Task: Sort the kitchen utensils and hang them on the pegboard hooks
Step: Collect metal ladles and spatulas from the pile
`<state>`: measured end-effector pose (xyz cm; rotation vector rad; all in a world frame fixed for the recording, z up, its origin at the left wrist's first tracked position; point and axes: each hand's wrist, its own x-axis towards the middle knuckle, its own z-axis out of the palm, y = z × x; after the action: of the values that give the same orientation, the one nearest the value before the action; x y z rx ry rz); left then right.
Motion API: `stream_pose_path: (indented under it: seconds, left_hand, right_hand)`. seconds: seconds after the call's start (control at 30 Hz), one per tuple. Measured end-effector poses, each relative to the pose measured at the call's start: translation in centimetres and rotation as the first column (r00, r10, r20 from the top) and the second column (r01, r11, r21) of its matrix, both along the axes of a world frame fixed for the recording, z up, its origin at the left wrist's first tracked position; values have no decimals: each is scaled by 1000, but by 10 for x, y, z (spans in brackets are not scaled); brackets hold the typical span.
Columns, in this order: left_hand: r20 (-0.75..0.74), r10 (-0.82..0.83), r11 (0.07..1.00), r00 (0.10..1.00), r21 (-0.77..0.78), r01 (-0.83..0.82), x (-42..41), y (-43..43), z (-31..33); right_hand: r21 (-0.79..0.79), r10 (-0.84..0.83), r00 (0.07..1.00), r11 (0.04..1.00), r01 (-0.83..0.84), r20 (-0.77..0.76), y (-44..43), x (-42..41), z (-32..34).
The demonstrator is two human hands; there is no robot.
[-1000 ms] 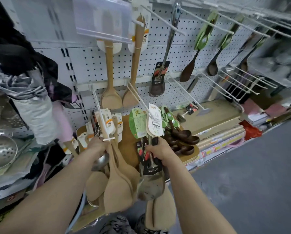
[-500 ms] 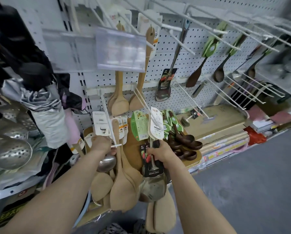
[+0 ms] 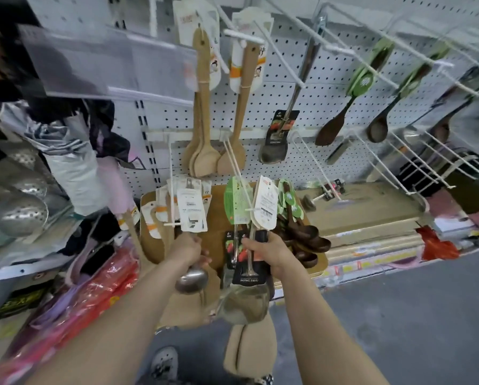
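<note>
Pegboard (image 3: 330, 101) | left hand (image 3: 188, 250): 1 ladle (image 3: 191, 281) | right hand (image 3: 266, 251): 2 spatulas (image 3: 245, 304)

We see bright, even, diffuse light, shadows faint. We note soft glare on shiny steel ladle (image 3: 191, 279). Strong wide-angle bending at edges; motion blur smears red plastic packets (image 3: 74, 295) lower left, right edge hazy.

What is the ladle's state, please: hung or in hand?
In hand: the left hand grips the ladle; whether its card is on the hook, cannot tell.
</note>
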<state>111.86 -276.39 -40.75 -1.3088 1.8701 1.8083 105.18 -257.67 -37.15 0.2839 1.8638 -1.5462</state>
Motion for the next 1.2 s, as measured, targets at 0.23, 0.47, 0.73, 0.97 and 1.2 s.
stream_pose_path:
  seconds: [0.23, 0.47, 0.73, 0.97, 1.2]
  left_hand:
    - [2, -28, 999, 1000, 23, 28, 16, 79, 15]
    - [-106, 68, 986, 992, 157, -51, 6, 144, 5]
    - [-188, 63, 987, 980, 157, -33, -18, 165, 1]
    - [-257, 132, 977, 957, 198, -81, -14, 146, -16]
    - [-256, 215, 957, 942, 248, -151, -7, 121, -28]
  right_hand:
    - [-16, 130, 990, 991, -129, 47, 43, -23, -10]
    - [-47, 154, 982, 988, -150, 113, 63, -38, -18]
    - [-104, 175, 968, 982, -158, 182, 67, -55, -27]
    - [-134, 143, 978, 983, -123, 151, 50, -52, -44]
    - [-106, 8, 990, 994, 8, 143, 28, -44, -58]
